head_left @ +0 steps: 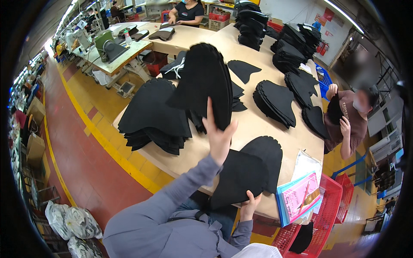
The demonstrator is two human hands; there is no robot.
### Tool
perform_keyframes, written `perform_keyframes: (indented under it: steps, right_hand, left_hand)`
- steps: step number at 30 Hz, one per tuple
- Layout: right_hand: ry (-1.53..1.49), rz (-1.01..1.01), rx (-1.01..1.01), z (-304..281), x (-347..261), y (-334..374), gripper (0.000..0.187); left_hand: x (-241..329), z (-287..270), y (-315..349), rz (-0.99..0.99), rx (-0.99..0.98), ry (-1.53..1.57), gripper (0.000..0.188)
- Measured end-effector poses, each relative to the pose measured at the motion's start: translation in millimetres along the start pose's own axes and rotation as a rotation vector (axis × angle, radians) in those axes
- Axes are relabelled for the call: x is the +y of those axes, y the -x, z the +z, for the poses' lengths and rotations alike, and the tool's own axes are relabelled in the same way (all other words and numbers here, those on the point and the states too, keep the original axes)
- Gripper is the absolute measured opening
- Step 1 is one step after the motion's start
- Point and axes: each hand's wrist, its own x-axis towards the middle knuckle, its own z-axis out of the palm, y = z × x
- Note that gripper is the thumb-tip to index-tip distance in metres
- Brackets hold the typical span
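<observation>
My left hand [218,135] reaches to a tall stack of black cut pieces [202,81]. Its index finger is stretched out against the near end of the stack, with the thumb spread to the right; the other fingers are hard to make out. At the table's near edge, my right hand [249,206] pinches the lower edge of a black cut piece [238,178], thumb on top. That piece partly overlaps another black piece with a notched edge [267,157] lying flat on the table.
The pale table [266,129] carries more black stacks [155,112], [274,101] and a single piece [244,70]. Pink and blue folders [299,198] lie at its right corner, above a red crate [329,206]. A co-worker [350,116] holds a black piece at the right.
</observation>
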Motion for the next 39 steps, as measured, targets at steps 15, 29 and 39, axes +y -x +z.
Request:
perform_keyframes:
  steps: [15,29,39]
  right_hand:
    - [-0.067,-0.007,0.018,48.8,-34.6,20.8,0.053]
    - [0.696,-0.656,-0.495,147.0,-22.4,4.8,0.097]
    - [0.930,-0.839,-0.551,75.5,-81.4,12.6,0.060]
  left_hand:
    - [-17.8,-99.9,120.4,-0.099,-1.302,-0.613,0.095]
    - [12.9,-205.8,44.0,-0.264,-0.501,-0.301,0.054]
    - [-25.3,-166.4,22.4,-0.092,-1.061,0.026,0.073]
